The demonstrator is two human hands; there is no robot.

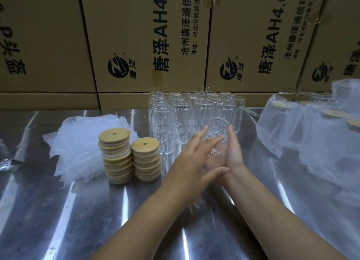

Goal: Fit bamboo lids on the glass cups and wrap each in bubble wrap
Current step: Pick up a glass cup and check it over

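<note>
A clear glass cup [217, 135] sits tilted between my two hands, its open mouth facing away from me. My right hand [232, 152] cups its right side. My left hand [191, 158] lies flat against its left side with fingers stretched out. Behind the hands stands a cluster of several empty glass cups [183, 113]. Two stacks of round bamboo lids [116, 156] [147, 160], each lid with a small hole, stand left of the hands. A pile of bubble wrap sheets [78, 143] lies behind and left of the lids.
Everything rests on a shiny metal table [97, 220]. Wrapped cups with bamboo lids [311, 127] pile up at the right. A wall of printed cardboard boxes [146, 45] closes off the back.
</note>
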